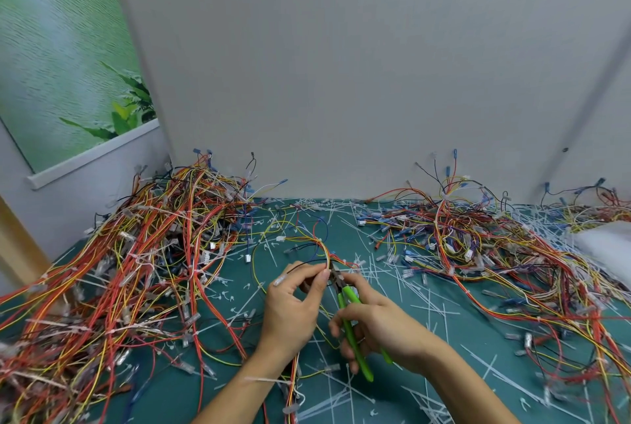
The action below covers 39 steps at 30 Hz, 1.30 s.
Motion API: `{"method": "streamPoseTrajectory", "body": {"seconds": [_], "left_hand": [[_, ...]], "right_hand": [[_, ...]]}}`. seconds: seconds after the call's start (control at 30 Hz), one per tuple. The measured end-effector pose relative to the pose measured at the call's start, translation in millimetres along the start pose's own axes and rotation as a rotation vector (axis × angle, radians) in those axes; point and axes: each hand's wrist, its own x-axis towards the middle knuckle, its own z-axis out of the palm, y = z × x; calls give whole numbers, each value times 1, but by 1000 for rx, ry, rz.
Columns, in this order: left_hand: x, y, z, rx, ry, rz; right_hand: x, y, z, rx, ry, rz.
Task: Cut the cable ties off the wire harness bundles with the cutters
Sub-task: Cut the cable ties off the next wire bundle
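Harness is pinched in the left hand, cutters gripped in the right hand, tips right at it; mat is hemmed by piles.

A workshop bench: wire harness heaps and cut ties everywhere.

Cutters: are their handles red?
No, the cutters gripped in the right hand have bright green handles.
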Motion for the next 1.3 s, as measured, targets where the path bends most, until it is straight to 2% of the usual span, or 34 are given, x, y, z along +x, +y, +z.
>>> {"method": "streamPoseTrajectory", "body": {"seconds": [0.23, 0.6, 0.83, 1.3], "left_hand": [[0, -1, 0, -20, 51, -53], [0, 0, -1, -8, 35, -54], [0, -2, -1, -16, 30, -51], [-1, 1, -2, 89, 2, 65]], "right_hand": [[0, 1, 2, -16, -24, 10], [3, 5, 7, -60, 80, -31], [1, 3, 7, -3, 62, -12], [0, 2, 5, -18, 11, 4]]}}
